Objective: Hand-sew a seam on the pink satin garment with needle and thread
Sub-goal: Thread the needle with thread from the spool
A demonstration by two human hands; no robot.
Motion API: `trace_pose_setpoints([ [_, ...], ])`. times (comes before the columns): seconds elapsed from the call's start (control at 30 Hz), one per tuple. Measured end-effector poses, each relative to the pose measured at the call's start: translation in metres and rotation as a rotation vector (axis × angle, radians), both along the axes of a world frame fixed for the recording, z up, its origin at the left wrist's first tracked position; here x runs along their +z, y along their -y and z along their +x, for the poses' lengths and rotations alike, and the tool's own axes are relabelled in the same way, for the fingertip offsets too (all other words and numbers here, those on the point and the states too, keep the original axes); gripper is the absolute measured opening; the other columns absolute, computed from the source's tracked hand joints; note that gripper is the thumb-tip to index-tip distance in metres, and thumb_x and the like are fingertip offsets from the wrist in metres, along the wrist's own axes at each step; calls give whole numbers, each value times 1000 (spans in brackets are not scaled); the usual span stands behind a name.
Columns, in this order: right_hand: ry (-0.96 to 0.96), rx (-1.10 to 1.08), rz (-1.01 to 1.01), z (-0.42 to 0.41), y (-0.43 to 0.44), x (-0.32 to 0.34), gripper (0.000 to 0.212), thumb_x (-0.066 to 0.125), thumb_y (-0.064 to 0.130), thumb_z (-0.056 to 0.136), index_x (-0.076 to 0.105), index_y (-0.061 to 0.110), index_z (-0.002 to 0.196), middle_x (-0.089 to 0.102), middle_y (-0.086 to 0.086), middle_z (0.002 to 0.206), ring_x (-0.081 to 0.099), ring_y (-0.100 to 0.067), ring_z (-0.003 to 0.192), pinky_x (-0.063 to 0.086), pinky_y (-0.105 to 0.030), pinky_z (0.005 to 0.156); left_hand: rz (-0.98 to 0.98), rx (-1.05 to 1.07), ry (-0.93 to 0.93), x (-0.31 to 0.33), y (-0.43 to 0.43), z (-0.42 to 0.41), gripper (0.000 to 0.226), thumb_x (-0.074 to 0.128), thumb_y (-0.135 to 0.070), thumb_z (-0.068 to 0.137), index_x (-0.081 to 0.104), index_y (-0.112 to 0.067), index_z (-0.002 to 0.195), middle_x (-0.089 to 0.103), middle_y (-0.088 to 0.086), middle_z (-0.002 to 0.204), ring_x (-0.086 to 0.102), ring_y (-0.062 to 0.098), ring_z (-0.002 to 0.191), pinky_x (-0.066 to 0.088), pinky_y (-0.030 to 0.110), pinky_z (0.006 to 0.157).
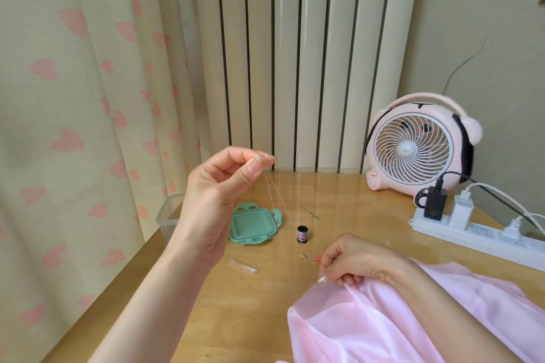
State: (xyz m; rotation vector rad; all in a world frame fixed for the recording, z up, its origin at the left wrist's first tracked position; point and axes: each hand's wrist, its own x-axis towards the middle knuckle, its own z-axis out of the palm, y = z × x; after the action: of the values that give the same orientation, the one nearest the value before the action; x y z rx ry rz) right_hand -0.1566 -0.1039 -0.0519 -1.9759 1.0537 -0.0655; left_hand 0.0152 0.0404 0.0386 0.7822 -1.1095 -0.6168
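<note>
- The left hand [215,203] is hovering raised above the wooden table [236,318], pinching the pale thread [270,194] between thumb and fingertips; I cannot make out a needle.
- The thread is running down to the pink satin garment [398,318], which is lying on the table's near right.
- The right hand [354,262] is gripping the garment's bunched edge.
- A thread spool [302,234] is standing between the hands, beside a green lid [253,225].

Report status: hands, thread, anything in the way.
Left hand raised, fingers pinching thread, drawn taut. Right hand pinching pink garment on table. Seam ripper, spool close beside thread.
</note>
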Motion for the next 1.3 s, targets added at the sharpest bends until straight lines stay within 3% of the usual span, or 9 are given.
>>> trace_pose_setpoints([
  [0.1,-106,-96,-377,-1,-3,15,11,71,11,77,71,21,82,63,9,66,56,-10,60,43,-21,54,4,41,16,0,0,-1,9,73,-12,65,68,-20,62,72,-5,72,63,-1,68,44,7,64],
  [0.17,63,-281,-776,-1,-15,37,22,70,13,80,68,24,99,67,6,92,57,-7,69,44,-23,63,25,86,55,-1,0,-2,5,68,-15,65,68,-20,62,73,-3,72,66,3,75,47,9,68],
  [0.27,937,-155,-336,-1,-52,78,41,77,6,73,64,19,110,70,-4,105,55,-9,51,46,-21,49,46,107,142,-3,-1,-8,3,70,-20,64,71,-20,61,73,-2,74,66,11,79,51,16,76],
  [0.33,1083,52,15,3,-72,86,49,72,9,71,59,13,118,71,-4,103,61,-16,55,49,-23,48,40,95,170,-5,-1,-15,4,71,-20,63,70,-17,63,73,0,75,66,14,79,51,21,77],
  [0.53,1092,135,350,15,-79,78,28,72,10,66,66,2,92,68,-13,73,66,-16,60,53,-22,55,30,13,143,-7,-1,-25,2,69,-12,64,70,-12,63,72,2,73,68,12,73,53,20,68],
  [0.77,1128,22,244,14,-82,80,9,68,10,65,70,5,72,65,-9,61,59,-13,50,50,-23,50,48,-51,77,-10,2,-23,8,71,-12,69,72,-17,63,72,-1,74,67,8,74,50,17,70],
  [0.93,1129,-24,135,8,-85,86,14,71,14,60,69,4,69,65,-9,60,59,-12,50,49,-20,50,-1,9,140,-10,2,-15,17,61,-27,81,66,-25,97,71,-6,109,58,0,81,42,22,77],
  [1.03,1120,-33,126,7,-85,88,14,71,13,61,69,3,70,65,-9,60,59,-12,49,50,-20,49,-22,117,148,-9,3,-7,9,63,-29,85,68,-27,92,69,-13,96,52,0,76,40,18,75],
  [1.3,940,-16,111,3,-87,91,11,72,14,59,69,6,66,64,-10,59,58,-13,48,48,-20,48,-249,379,1044,2,-2,11,29,60,-38,83,61,-36,112,54,-7,114,45,15,98,31,18,89],
])
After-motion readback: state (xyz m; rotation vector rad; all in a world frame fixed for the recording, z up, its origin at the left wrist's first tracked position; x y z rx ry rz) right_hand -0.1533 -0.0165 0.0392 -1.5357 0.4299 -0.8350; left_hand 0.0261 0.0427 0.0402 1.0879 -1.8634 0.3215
